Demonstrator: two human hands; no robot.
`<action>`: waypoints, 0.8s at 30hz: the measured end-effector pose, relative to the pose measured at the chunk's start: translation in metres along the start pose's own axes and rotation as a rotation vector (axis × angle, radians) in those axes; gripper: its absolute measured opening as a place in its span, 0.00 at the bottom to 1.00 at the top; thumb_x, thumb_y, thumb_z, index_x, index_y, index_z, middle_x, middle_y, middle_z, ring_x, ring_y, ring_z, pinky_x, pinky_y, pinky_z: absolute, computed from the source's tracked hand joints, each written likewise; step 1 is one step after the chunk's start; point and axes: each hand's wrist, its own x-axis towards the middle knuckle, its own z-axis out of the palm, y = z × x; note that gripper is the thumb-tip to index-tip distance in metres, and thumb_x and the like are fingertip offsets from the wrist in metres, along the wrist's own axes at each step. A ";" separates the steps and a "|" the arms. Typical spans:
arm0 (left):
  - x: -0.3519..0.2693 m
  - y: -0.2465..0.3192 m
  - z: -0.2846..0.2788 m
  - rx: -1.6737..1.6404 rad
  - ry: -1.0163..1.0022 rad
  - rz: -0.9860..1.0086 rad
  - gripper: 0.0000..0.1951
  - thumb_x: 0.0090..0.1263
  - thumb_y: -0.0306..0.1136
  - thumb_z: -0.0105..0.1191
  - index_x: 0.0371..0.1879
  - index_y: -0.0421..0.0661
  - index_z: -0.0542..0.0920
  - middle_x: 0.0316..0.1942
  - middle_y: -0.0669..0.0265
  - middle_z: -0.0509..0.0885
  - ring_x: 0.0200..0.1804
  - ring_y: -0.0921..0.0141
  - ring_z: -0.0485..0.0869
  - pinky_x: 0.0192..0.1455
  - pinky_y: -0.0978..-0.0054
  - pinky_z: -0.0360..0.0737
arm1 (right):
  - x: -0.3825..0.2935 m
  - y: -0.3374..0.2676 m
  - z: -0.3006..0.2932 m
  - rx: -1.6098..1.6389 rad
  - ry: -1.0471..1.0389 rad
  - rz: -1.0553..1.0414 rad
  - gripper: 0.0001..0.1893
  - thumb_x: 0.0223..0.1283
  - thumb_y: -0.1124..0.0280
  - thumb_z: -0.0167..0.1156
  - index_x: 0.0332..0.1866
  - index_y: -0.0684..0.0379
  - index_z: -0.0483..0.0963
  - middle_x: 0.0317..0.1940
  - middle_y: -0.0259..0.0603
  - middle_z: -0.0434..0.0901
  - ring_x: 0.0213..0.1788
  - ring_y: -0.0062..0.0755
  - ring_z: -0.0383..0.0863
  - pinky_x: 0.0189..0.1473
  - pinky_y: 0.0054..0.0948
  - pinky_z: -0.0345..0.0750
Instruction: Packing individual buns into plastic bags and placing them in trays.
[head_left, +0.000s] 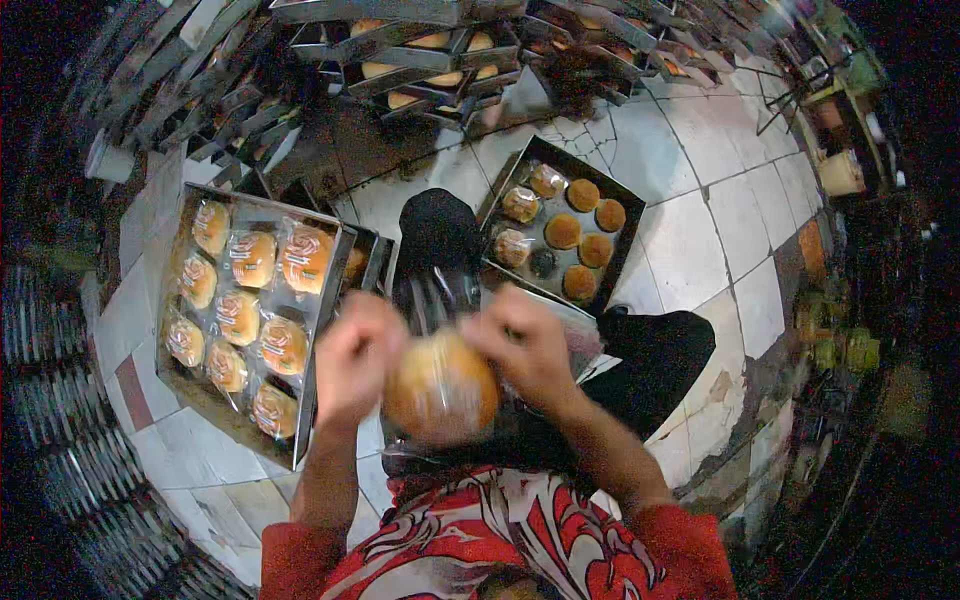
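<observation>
A golden-brown bun (442, 390) in a clear plastic bag (442, 296) hangs or rests above my lap, blurred by motion. My left hand (358, 352) pinches the bag at the bun's left side, fingers curled inward. On the opposite side, my right hand (529, 349) grips the bag near the top of the bun. To the left, a metal tray (324, 360) holds several buns in clear printed wrappers. Ahead and to the right stands a dark-walled tray (622, 247) with several round brown buns, a few of them wrapped.
Stacked metal trays of bread (435, 56) fill the far side. More stacked trays (67, 420) rise at the left rim. A white bucket (111, 159) sits at far left. My dark-clad knees flank the work, over a cracked tile floor (682, 247).
</observation>
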 end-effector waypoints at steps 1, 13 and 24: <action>0.014 0.004 0.004 0.021 0.164 -0.349 0.06 0.60 0.26 0.51 0.22 0.40 0.71 0.30 0.64 0.74 0.31 0.72 0.73 0.36 0.77 0.71 | 0.020 -0.005 -0.002 0.010 0.077 0.209 0.11 0.52 0.68 0.61 0.22 0.63 0.73 0.19 0.39 0.70 0.24 0.29 0.70 0.28 0.27 0.68; -0.087 -0.054 0.026 -0.245 0.526 -0.794 0.09 0.63 0.31 0.52 0.23 0.41 0.74 0.27 0.68 0.72 0.35 0.75 0.68 0.37 0.75 0.65 | -0.067 0.024 0.021 -0.290 0.216 0.180 0.11 0.53 0.63 0.60 0.34 0.59 0.74 0.29 0.42 0.74 0.31 0.32 0.74 0.35 0.27 0.70; -0.026 -0.008 0.001 -0.709 0.549 -0.600 0.17 0.69 0.40 0.42 0.49 0.42 0.73 0.36 0.72 0.73 0.36 0.78 0.68 0.39 0.79 0.60 | 0.096 0.025 -0.105 -0.137 -0.301 0.229 0.33 0.43 0.63 0.70 0.54 0.61 0.63 0.47 0.42 0.71 0.50 0.30 0.73 0.52 0.26 0.72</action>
